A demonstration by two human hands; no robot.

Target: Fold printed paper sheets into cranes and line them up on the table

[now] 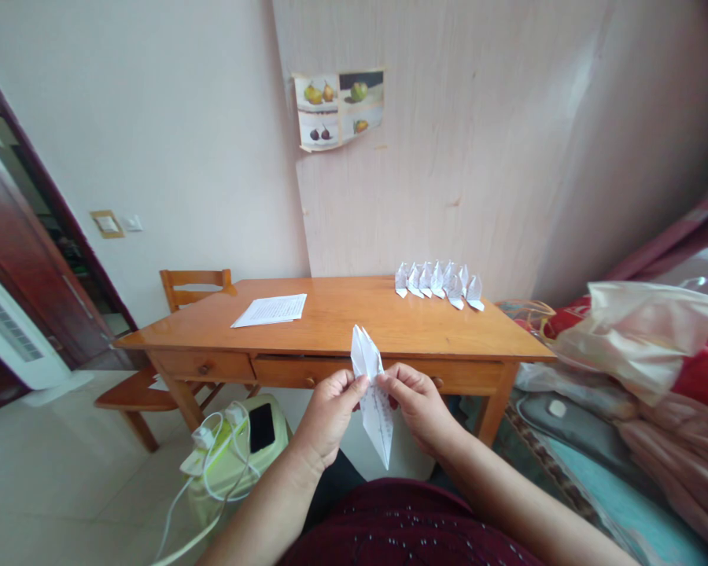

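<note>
A folded paper piece (378, 420), long and pointed with print on its lower part, is held upright between my two hands over my lap, in front of the table edge. My left hand (333, 409) pinches its left side near the middle, thumb in front. My right hand (416, 401) pinches the opposite side at the same height. The upper end of the paper splits into pointed layers. On the table's back right stand several folded paper figures (436, 279) in a close group. A stack of printed sheets (271, 310) lies flat at the left.
The wooden table (330, 330) has drawers in front, with a chair (138, 398) at its left. A pale green box (212, 487) with cables and a black phone (263, 426) stands below left. Bags and cloth (637, 338) crowd the right.
</note>
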